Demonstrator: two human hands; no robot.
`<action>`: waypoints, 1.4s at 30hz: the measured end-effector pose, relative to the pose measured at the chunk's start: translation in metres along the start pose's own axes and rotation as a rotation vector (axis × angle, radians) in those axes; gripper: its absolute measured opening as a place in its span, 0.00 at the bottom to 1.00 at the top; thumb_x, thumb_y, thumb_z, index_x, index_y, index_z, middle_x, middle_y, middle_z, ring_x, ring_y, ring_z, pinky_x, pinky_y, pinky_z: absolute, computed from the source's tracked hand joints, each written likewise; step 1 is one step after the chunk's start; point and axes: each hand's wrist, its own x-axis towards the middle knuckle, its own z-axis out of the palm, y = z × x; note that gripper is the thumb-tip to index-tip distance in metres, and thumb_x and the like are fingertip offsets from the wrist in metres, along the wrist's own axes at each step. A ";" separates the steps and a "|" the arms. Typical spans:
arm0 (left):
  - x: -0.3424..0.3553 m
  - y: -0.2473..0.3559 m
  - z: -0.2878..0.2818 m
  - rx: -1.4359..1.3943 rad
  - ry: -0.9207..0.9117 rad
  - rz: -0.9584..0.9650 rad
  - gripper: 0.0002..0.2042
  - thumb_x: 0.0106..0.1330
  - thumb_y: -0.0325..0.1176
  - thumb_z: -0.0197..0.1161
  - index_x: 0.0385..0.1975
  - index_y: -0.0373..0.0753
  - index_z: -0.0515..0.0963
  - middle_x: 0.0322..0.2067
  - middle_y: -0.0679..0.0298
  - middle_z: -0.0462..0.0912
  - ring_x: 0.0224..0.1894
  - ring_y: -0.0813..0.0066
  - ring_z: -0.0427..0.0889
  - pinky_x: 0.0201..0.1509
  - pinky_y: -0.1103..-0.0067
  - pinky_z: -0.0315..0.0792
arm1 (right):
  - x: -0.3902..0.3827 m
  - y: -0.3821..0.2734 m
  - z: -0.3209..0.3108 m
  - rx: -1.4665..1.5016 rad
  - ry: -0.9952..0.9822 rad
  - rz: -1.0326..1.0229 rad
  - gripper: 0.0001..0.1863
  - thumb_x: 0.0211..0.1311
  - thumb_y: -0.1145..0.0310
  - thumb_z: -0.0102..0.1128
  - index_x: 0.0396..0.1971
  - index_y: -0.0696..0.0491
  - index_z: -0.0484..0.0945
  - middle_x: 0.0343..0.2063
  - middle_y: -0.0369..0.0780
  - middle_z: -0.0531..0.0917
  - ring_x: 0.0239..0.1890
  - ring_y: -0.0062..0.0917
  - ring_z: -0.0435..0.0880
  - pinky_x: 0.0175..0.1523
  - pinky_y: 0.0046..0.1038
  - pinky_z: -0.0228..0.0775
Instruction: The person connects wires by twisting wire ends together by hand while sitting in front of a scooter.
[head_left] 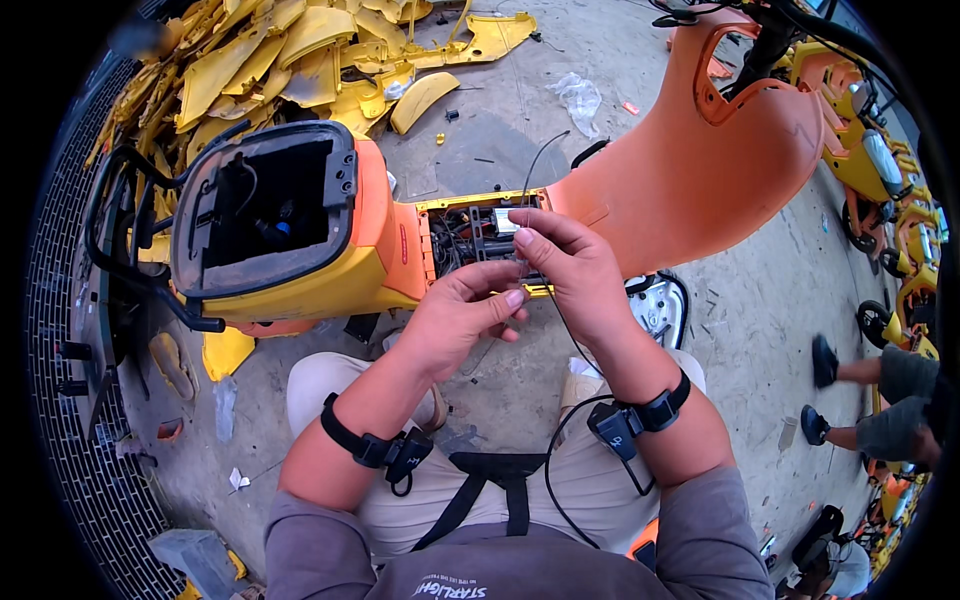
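My right hand [580,275] is closed, thumb against index finger, on a thin black cable [547,148]. One end of the cable curves up beyond the fingers; the rest runs down past my right wrist. Close beside it, my left hand [465,312] has bent fingers with a gap between thumb and index finger. Its fingertips come near the cable, and I cannot tell whether they touch it. Behind both hands lies the uncovered floor compartment [428,250] of an orange and yellow scooter, with wiring and a silver box [503,221] inside.
The scooter's open seat bin [345,200] stands at left, its orange front panel [680,170] at right. Yellow body panels [320,45] are heaped at the far left. Clear plastic [578,100] lies on the floor. More scooters [915,255] and a person's legs [890,395] are at right.
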 end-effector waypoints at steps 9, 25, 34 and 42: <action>0.000 0.001 0.002 -0.015 0.099 0.047 0.15 0.65 0.25 0.61 0.51 0.38 0.75 0.41 0.63 0.79 0.39 0.75 0.80 0.36 0.81 0.77 | 0.005 0.007 -0.001 0.082 0.101 -0.031 0.18 0.65 0.73 0.58 0.54 0.62 0.71 0.37 0.40 0.81 0.40 0.19 0.80 0.46 0.22 0.74; -0.001 0.004 0.005 0.023 0.103 0.131 0.17 0.67 0.26 0.59 0.56 0.37 0.72 0.42 0.65 0.80 0.39 0.78 0.79 0.38 0.81 0.76 | 0.001 0.003 -0.004 -0.090 -0.034 -0.026 0.12 0.67 0.67 0.57 0.43 0.59 0.80 0.36 0.37 0.83 0.39 0.17 0.79 0.46 0.22 0.72; 0.001 -0.001 0.000 0.025 -0.017 0.024 0.16 0.68 0.27 0.58 0.55 0.35 0.72 0.41 0.61 0.79 0.39 0.76 0.79 0.42 0.77 0.77 | 0.008 -0.003 -0.014 0.232 -0.019 0.048 0.13 0.70 0.66 0.52 0.45 0.59 0.79 0.39 0.37 0.83 0.40 0.18 0.80 0.44 0.21 0.71; 0.000 -0.001 0.000 -0.100 -0.003 0.104 0.11 0.69 0.28 0.57 0.49 0.36 0.75 0.38 0.63 0.80 0.37 0.76 0.79 0.44 0.75 0.77 | 0.009 0.004 -0.018 0.452 0.017 0.176 0.14 0.69 0.65 0.54 0.48 0.57 0.77 0.39 0.36 0.82 0.39 0.18 0.81 0.43 0.21 0.72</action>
